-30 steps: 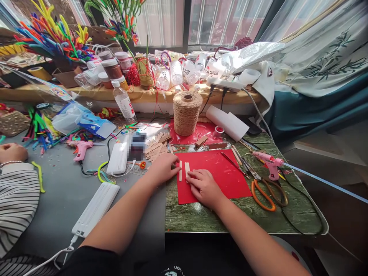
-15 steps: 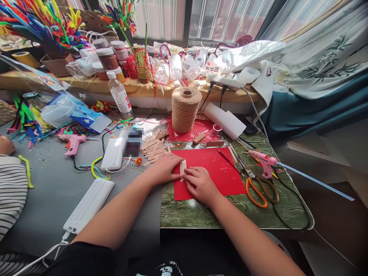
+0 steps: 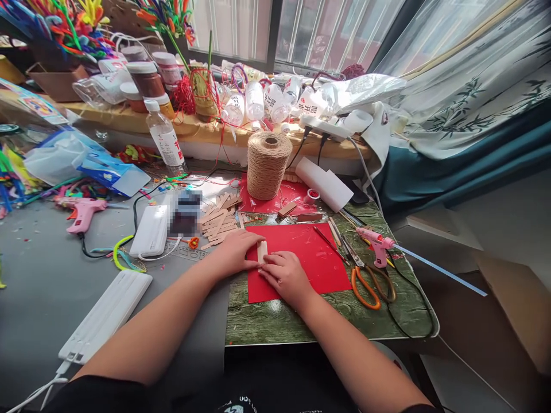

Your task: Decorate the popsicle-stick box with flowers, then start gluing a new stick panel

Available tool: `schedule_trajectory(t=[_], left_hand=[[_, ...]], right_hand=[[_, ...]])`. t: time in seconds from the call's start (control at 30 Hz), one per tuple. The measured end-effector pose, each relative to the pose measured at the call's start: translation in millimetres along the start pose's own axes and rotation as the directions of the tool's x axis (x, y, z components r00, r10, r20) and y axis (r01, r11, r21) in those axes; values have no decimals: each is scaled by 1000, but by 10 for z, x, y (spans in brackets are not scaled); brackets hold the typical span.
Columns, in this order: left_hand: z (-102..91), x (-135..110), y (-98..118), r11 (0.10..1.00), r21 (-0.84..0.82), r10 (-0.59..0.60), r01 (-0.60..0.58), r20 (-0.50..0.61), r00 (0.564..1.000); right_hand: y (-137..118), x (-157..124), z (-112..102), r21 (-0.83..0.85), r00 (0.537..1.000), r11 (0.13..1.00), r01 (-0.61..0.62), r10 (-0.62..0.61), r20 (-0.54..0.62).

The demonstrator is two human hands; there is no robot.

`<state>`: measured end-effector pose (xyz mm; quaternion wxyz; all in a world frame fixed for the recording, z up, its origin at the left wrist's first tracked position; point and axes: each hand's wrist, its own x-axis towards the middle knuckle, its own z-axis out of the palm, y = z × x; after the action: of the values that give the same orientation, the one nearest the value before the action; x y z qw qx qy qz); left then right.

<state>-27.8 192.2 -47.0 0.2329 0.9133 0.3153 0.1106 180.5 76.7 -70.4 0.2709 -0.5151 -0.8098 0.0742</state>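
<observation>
A short, pale wooden craft stick piece (image 3: 262,251) lies on the red card (image 3: 321,258), upright in my view; whether it is one stick or several side by side I cannot tell. My left hand (image 3: 232,253) closes on it from the left, with the index finger near its top and the thumb near its lower part. From the right, the bent fingers of my right hand (image 3: 287,278) press against its lower end, partly hiding it. A heap of loose craft sticks (image 3: 220,221) is just beyond my left hand.
Right of the card lie a pencil (image 3: 331,245), orange-handled scissors (image 3: 365,287) and a pink glue gun (image 3: 379,245). A twine spool (image 3: 267,166) stands behind. Power banks (image 3: 105,318) with cables, another glue gun (image 3: 84,213) and a water bottle (image 3: 165,137) are leftward.
The whole view has shifted, so things appear farther left, and the person at the left edge has left the picture. Both hands keep nearly the same hold on the craft stick piece.
</observation>
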Motion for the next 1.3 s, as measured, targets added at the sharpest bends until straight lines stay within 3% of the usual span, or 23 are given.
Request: schedule_trajectory(t=[0.27, 0.57, 1.07, 1.3], left_hand=[[-2, -19, 53, 1000, -31, -1, -1, -45, 999], [70, -40, 46, 996, -80, -30, 24, -69, 997], [-3, -29, 32, 997, -80, 4, -5, -9, 1000], [-28, -39, 58, 998, -67, -11, 11, 8, 1000]], right_hand=[[-48, 5, -47, 30, 999, 999, 45, -46, 24], [6, 9, -23, 94, 1000, 996, 8, -10, 19], [121, -1, -67, 275, 998, 961, -38, 25, 51], [118, 7, -48, 272, 999, 961, -46, 38, 35]])
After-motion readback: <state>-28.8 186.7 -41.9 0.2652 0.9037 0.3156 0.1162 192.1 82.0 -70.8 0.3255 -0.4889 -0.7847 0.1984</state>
